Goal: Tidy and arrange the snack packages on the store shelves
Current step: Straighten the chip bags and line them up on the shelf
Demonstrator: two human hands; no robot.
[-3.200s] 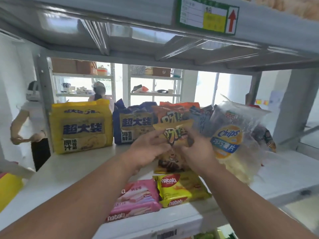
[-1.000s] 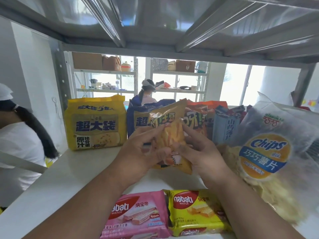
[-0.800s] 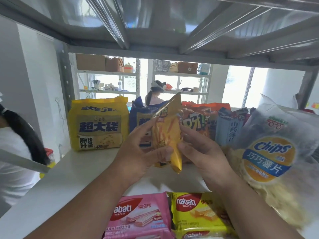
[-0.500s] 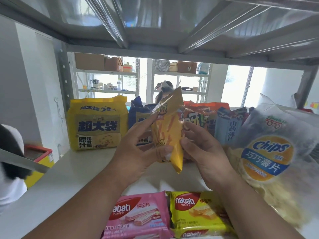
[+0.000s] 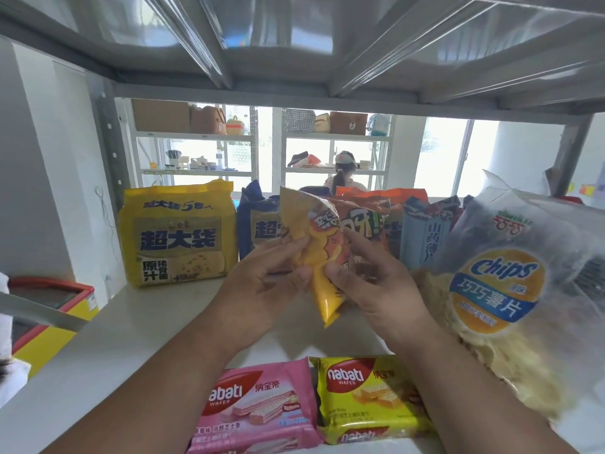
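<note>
Since half a second ago you are turning the yellow snack bag (image 5: pixel 319 257) so more of its printed front is facing you, and your right thumb is now lying across its orange patch. Your left hand (image 5: pixel 262 286) is gripping the bag's left edge with curled fingers, and your right hand (image 5: pixel 376 283) is pinching its right side between thumb and fingers. You are holding the bag upright above the white shelf (image 5: pixel 131 329), its lower corner hanging clear of the surface.

Behind the bag, an orange snack bag (image 5: pixel 373 217) with large lettering is standing at the back of the shelf. Left of the bag in your hands, a dark blue noodle pack (image 5: pixel 258 227) is showing "超", and farther left a yellow noodle pack (image 5: pixel 178 237) is reading "超大袋 5包入" and "原汁猪骨面". Right of the orange bag, a pale blue packet (image 5: pixel 425 237) is showing "山药薄片". Farther right, a big clear chips bag (image 5: pixel 510 290) is leaning, labelled "Chips 巧巧薯片".

In front of the held bag, at the shelf's near edge, a pink wafer pack (image 5: pixel 258 411) and a yellow wafer pack (image 5: pixel 366 398) are lying flat side by side, touching, both reading "nabati WAFER 纳宝帝".
</note>
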